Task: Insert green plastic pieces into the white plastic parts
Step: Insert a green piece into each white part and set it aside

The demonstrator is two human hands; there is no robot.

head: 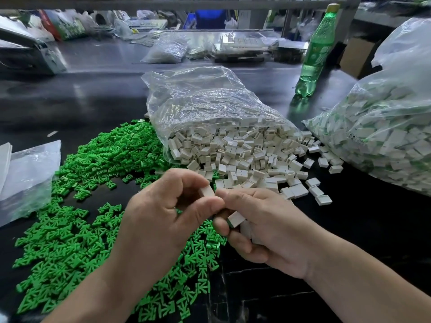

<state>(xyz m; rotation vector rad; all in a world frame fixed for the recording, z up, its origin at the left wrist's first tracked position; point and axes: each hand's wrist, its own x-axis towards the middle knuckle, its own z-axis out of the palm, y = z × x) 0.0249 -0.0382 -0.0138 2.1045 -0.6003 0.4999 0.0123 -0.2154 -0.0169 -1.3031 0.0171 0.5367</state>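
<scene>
My left hand (163,213) pinches one small white plastic part (207,191) between thumb and forefinger. My right hand (263,231) touches it at the fingertips and curls round several more white parts (236,219), one with a green edge showing. A wide pile of green plastic pieces (77,220) covers the dark table to the left and under my hands. Loose white parts (251,159) spill from an open clear bag (205,101) just beyond my hands.
A large clear bag of white parts with green inside (384,141) lies at the right. A green drink bottle (314,54) stands behind it. A flat clear bag (28,176) lies at the left edge. Clutter and more bags line the table's far side.
</scene>
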